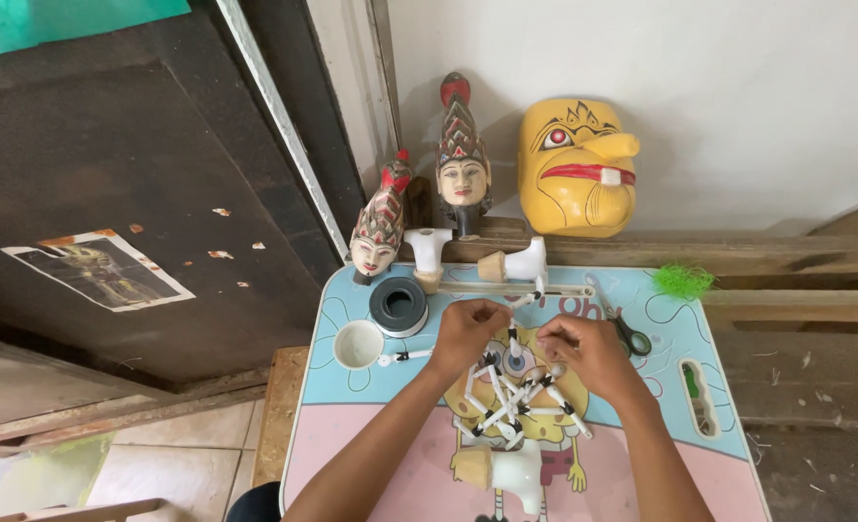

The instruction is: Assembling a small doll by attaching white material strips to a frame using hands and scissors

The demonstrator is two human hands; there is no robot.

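Both hands are up at the top edge of a little web of white tubes joined by black string, lying in the middle of the small cartoon-printed bench. Left hand has its grip pinched shut on one tube end, right hand is pinched shut on the neighbouring bit just beside it, so they're nearly touching over the same joint.

My take on doing this bit well: keep the pinches close to the joint like that, because the rest of the web is loose and looks like it'll flop and tangle if you lift it far. Let most of it rest flat on the bench and only raise the piece you're working.

Scissors are right by the right hand, the roll of black tape and a small white cup sit near the left. Another white and tan piece lies below the web, so I'd watch the forearms don't drag it. Puppet heads and a yellow mask lean on the wall behind, well out of the way
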